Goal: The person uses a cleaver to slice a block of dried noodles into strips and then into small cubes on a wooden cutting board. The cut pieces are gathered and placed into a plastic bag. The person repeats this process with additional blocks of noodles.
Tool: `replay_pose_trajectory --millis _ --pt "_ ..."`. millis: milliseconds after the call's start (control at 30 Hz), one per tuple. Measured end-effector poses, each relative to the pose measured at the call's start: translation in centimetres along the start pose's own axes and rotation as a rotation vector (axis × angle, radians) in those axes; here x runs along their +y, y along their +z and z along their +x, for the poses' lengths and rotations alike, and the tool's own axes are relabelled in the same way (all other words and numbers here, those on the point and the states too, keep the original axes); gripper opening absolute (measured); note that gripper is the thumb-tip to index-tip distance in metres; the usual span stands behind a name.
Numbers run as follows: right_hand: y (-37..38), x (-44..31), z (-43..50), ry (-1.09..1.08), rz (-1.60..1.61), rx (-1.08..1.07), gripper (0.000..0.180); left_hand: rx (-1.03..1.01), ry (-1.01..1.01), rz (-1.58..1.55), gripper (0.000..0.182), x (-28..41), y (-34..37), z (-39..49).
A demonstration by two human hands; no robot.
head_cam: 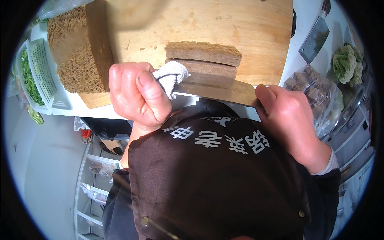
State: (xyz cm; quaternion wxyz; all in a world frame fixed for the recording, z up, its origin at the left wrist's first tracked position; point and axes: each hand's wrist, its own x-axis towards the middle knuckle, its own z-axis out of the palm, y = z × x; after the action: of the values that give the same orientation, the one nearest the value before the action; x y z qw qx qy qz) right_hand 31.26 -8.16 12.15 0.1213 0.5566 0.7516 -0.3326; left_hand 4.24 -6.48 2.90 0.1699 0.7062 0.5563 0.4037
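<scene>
A broad knife blade [219, 87] spans the gap between my hands at the near edge of the wooden cutting board [198, 18]. My left hand [139, 93] is closed around a white cloth [172, 76] at the blade's left end. At the right end, my right hand [283, 111] grips the knife; its fingers hide that part. Just beyond the blade lie two long brown food slabs [204, 54], side by side with a narrow gap; the blade partly covers the nearer one. A large block of pressed noodles [78, 51] stands on the board's left side.
Chopped greens fill a white perforated basket [42, 75] at far left. On the right are a cleaver [315, 39], a cauliflower [348, 64] and a clear plastic bag [315, 93] of brown chunks. White shelving [96, 187] stands below the counter at lower left.
</scene>
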Motion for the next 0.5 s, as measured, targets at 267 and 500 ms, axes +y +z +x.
replay_pose_trajectory --millis 267,500 --pt "-1.1 -1.0 -0.2 -0.006 0.049 -0.045 0.015 -0.013 -0.066 0.000 0.020 0.2 -0.4 0.2" --pt "0.3 -0.3 -0.1 0.044 -0.001 -0.035 0.016 0.007 -0.046 -0.031 0.020 0.3 0.3 0.4"
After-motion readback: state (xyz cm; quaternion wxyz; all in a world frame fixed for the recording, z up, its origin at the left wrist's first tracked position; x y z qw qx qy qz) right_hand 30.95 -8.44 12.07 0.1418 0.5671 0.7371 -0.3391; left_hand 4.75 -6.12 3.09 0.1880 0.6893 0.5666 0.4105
